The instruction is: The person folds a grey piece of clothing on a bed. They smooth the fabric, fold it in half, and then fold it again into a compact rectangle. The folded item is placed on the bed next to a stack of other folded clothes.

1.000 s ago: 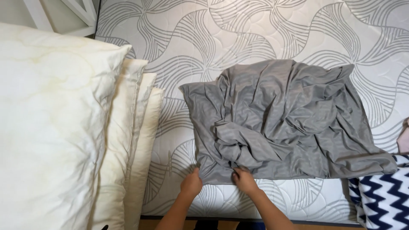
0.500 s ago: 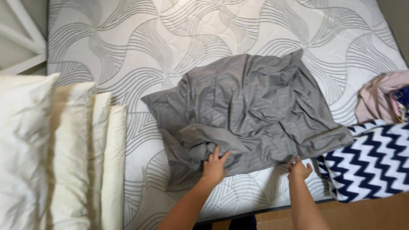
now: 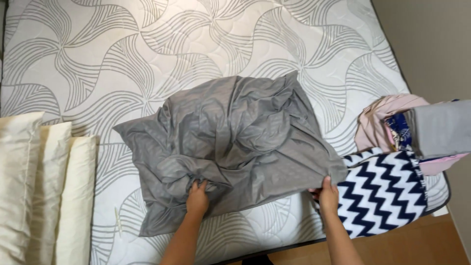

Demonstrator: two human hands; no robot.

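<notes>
Grey pillowcase [image 3: 230,147] is spread crumpled on the patterned mattress [image 3: 147,54]. A bunched fold is gripped by the left hand [image 3: 197,198]; its near right corner is pinched by the right hand [image 3: 327,194]. Cream pillows [image 3: 44,191] are stacked at left; a zigzag blanket [image 3: 387,194] and folded clothes [image 3: 417,130] lie just beside its right edge.

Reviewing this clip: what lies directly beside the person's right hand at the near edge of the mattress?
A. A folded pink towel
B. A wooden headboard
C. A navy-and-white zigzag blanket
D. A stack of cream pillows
C: the right hand grips the corner of the grey pillowcase right next to the navy-and-white zigzag blanket, while the cream pillows lie far off at the other side.
</notes>
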